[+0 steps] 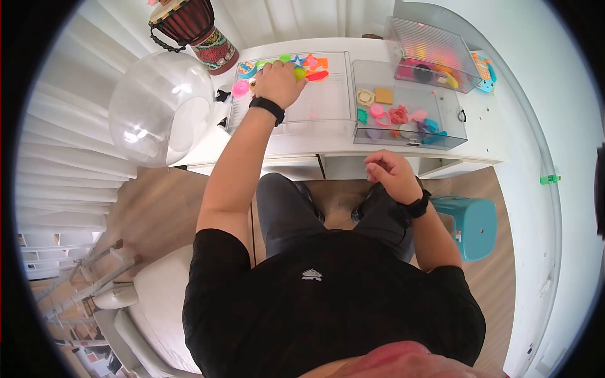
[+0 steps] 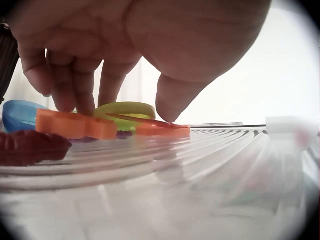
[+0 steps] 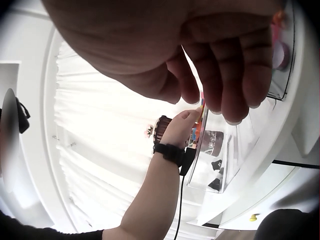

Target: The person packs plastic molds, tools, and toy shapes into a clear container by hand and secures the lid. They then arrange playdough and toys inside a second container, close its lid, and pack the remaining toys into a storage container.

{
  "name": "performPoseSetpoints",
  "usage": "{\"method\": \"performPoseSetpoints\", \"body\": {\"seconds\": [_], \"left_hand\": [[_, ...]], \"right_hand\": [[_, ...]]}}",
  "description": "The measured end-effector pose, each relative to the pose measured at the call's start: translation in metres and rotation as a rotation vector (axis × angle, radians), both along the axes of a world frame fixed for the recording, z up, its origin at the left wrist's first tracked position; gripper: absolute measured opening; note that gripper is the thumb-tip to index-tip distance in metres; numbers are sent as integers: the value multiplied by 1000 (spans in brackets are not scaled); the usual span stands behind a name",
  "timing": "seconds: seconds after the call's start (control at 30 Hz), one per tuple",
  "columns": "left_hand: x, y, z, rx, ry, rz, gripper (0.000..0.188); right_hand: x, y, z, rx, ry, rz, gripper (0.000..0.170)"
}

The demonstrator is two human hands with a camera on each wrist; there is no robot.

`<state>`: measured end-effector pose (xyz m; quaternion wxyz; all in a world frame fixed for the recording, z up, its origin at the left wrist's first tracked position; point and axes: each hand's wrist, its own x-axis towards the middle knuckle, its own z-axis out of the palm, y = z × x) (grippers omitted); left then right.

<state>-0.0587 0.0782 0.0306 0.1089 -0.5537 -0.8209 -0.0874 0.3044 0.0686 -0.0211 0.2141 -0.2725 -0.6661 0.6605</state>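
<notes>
My left hand (image 1: 279, 84) reaches over a cluster of colourful plastic pieces at the back of the clear ribbed panel (image 1: 328, 104). In the left wrist view its fingers point down around a yellow-green ring (image 2: 127, 108), fingertips right at its edge, thumb on the other side. Orange pieces (image 2: 75, 124) lie in front of the ring, and a blue round piece (image 2: 22, 116) sits to its left. A red piece (image 1: 317, 75) lies beside the thumb in the head view. My right hand (image 1: 392, 173), fingers loosely curled, hangs before the table's front edge, holding nothing.
A clear bin (image 1: 409, 135) with small coloured moulds stands right of the panel, another bin (image 1: 435, 53) behind it. A transparent globe (image 1: 161, 107) and a drum (image 1: 214, 50) stand at the left. A teal stool (image 1: 476, 230) is on the floor at right.
</notes>
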Motion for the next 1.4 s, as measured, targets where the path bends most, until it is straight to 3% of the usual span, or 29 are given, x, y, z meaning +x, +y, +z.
{"method": "performPoseSetpoints", "body": {"seconds": [0.33,0.43,0.5,0.7,0.77,1.0,1.13,1.2,1.3,1.37,1.4], "left_hand": [[8,-14,9,164,-43,-64,44],[21,-29,17,334,-93,-178,47],[43,-44,26,473,-275,-387,49],[109,-86,19,436,-478,-686,55],[127,-96,12,418,-492,-698,57],[157,-110,-4,473,-564,-662,60],[158,-120,-12,422,-692,-628,58],[156,-127,-23,385,-706,-651,55],[157,-137,-33,315,-727,-680,46],[157,-144,-37,284,-736,-686,41],[157,-147,-39,202,-790,-688,36]], "right_hand": [[-1,-6,-2,39,-51,-8,15],[-2,-7,3,27,-52,-21,15],[-5,-5,0,26,-28,-21,17],[-24,-7,11,-130,220,-60,23],[-29,-9,13,-177,321,-62,24],[-30,-5,22,-100,162,-135,22],[-23,39,37,112,109,-247,21],[-22,75,37,59,161,-320,24],[-17,143,23,104,74,-385,24],[-21,175,30,328,-141,-462,26],[-23,192,28,331,-142,-459,26]]}}
